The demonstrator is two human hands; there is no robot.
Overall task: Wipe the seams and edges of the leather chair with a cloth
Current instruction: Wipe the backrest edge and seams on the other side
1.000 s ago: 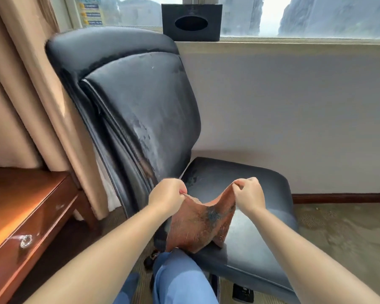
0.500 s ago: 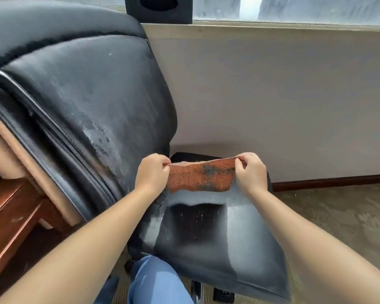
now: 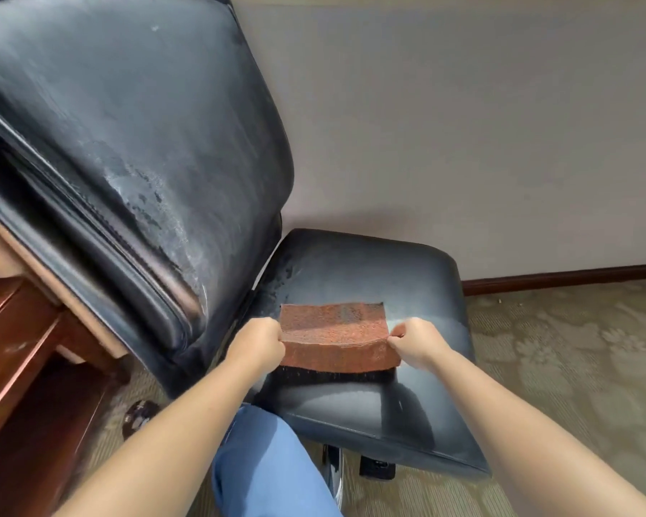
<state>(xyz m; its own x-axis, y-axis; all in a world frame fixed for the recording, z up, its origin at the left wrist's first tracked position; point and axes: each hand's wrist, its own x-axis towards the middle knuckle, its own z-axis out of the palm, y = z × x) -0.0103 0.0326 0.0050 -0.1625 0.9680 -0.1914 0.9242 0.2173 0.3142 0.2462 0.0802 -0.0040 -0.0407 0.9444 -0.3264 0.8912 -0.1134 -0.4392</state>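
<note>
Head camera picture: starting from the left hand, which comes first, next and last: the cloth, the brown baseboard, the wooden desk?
From the left hand:
1. Cloth, gripped by that hand, over the seat.
2. Wooden desk, off to the left behind the chair back.
3. Brown baseboard, far right along the wall.

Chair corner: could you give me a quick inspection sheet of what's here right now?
Surface: black leather seat, dull smears showing.
Job's things: reddish cloth, stretched over the seat; chair backrest with scuffed patches.
Clutter: nothing seen.
Hands: left hand and right hand each grip one cloth end, fingers curled.
Cables: nothing seen.
Surroundings: pale wall, patterned carpet, wooden furniture at left.
</note>
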